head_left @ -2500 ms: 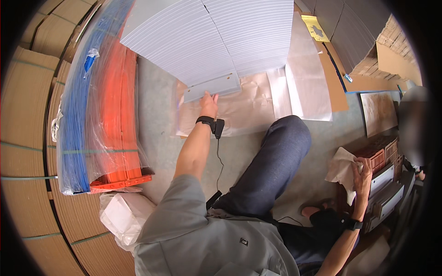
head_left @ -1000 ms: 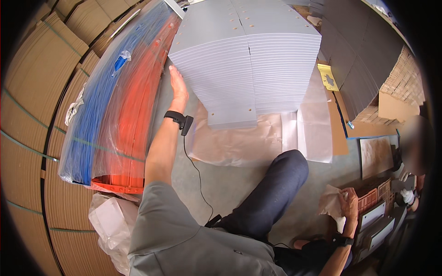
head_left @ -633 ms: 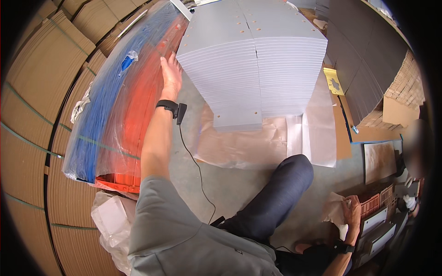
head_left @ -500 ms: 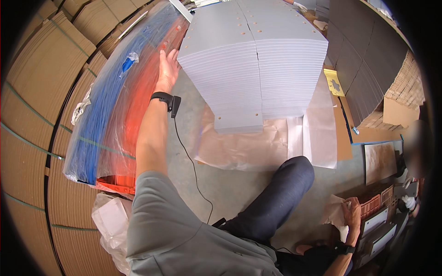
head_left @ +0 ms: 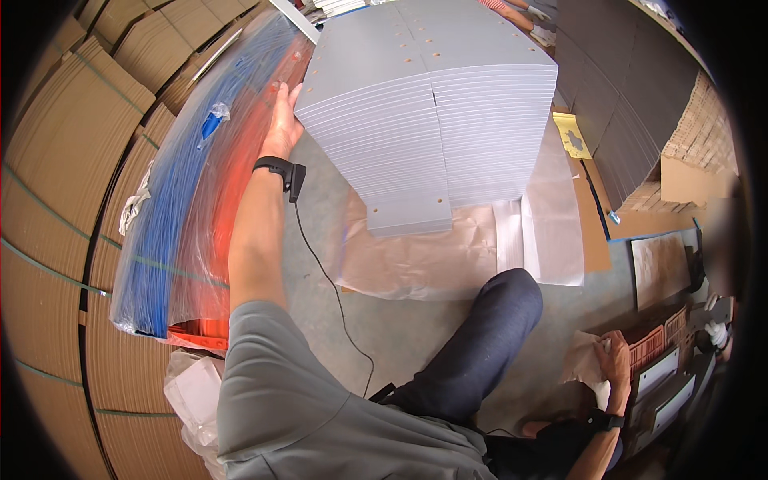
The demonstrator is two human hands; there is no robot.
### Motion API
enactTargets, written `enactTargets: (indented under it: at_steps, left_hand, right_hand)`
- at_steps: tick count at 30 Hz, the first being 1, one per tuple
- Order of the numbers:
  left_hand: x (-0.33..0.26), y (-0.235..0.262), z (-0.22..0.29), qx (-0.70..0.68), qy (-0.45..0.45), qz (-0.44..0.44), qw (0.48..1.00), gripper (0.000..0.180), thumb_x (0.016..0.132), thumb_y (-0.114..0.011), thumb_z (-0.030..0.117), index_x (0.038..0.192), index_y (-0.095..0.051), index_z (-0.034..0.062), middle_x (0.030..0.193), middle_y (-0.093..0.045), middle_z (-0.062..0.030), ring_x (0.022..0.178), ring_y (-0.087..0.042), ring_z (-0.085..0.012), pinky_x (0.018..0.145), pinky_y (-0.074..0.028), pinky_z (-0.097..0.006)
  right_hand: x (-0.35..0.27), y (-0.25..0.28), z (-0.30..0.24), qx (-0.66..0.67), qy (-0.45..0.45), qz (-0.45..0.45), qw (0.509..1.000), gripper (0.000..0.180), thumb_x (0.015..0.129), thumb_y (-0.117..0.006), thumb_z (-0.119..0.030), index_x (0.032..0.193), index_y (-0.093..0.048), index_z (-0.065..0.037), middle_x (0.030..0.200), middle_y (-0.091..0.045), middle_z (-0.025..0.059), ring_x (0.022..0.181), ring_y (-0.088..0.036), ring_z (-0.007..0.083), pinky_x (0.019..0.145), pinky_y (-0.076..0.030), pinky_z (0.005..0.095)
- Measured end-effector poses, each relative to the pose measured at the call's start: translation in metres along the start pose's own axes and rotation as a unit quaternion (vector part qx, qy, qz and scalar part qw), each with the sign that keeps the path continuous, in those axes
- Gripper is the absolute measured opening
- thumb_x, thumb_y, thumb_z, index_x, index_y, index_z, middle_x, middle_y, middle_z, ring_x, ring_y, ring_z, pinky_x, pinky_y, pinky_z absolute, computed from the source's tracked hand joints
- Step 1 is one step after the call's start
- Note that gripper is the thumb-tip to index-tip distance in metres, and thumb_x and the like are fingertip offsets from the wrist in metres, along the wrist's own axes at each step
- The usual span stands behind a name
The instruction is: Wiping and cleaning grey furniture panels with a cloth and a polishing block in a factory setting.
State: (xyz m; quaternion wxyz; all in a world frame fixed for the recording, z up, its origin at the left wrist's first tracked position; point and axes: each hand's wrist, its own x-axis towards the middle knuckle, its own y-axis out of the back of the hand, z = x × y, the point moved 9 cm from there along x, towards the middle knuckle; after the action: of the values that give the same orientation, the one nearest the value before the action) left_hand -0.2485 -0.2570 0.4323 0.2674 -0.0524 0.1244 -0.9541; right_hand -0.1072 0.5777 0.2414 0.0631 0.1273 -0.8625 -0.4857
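The tall stack of grey sheets [head_left: 428, 112] stood just right of the left hand [head_left: 282, 122], whose fingers lay spread against its upper edge, apparently reaching to lift a sheet. The right hand [head_left: 616, 364] clutched crumpled paper [head_left: 582, 360]; next probably needs a firm pinch.

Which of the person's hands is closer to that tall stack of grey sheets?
Left. The left hand rests against the stack of grey sheets at its left edge; the right hand is far below, holding crumpled paper.
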Motion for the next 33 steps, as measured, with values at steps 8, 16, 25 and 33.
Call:
enactTargets:
  at_steps: [8, 16, 25, 33]
  left_hand:
    - [-0.014, 0.003, -0.009, -0.049, -0.007, 0.01, 0.999, 0.079, 0.105, -0.03, 0.06, 0.155, -0.036, -0.0007, 0.159, -0.039, -0.019, 0.147, -0.035, -0.0315, 0.122, -0.027, -0.044]
    - [-0.026, -0.01, -0.022, -0.067, -0.034, 0.016, 0.997, 0.075, 0.106, -0.027, 0.058, 0.154, -0.034, 0.0004, 0.158, -0.039, -0.0169, 0.147, -0.036, -0.0316, 0.122, -0.027, -0.043]
    - [-0.009, 0.007, -0.041, -0.091, -0.034, 0.007, 0.995, 0.068, 0.107, -0.027, 0.053, 0.151, -0.041, 0.0032, 0.157, -0.042, -0.0136, 0.145, -0.037, -0.0298, 0.121, -0.027, -0.043]
    - [-0.016, 0.007, -0.043, -0.08, -0.018, 0.002, 0.997, 0.061, 0.106, -0.033, 0.051, 0.148, -0.048, 0.0086, 0.15, -0.05, -0.0101, 0.138, -0.046, -0.0283, 0.116, -0.038, -0.045]
  right_hand:
    - [0.001, 0.003, 0.001, 0.008, 0.002, 0.011, 1.0, 0.019, 0.082, -0.074, -0.008, 0.095, -0.063, 0.001, 0.097, -0.063, 0.0213, 0.092, -0.063, 0.0433, 0.081, -0.05, 0.0462]
    - [-0.003, 0.0, 0.004, 0.023, 0.002, -0.001, 1.0, 0.019, 0.082, -0.074, -0.007, 0.096, -0.063, 0.001, 0.097, -0.064, 0.0219, 0.093, -0.063, 0.0442, 0.081, -0.05, 0.0464]
    - [0.0, 0.006, -0.008, 0.029, 0.022, 0.016, 0.999, 0.019, 0.082, -0.073, -0.008, 0.097, -0.064, 0.001, 0.093, -0.064, 0.0209, 0.091, -0.065, 0.0415, 0.082, -0.051, 0.0441]
    - [0.117, 0.036, -0.045, 0.136, -0.005, 0.115, 0.984, 0.019, 0.097, -0.057, -0.015, 0.106, -0.065, 0.0, 0.09, -0.068, 0.015, 0.084, -0.066, 0.0273, 0.084, -0.051, 0.0363]
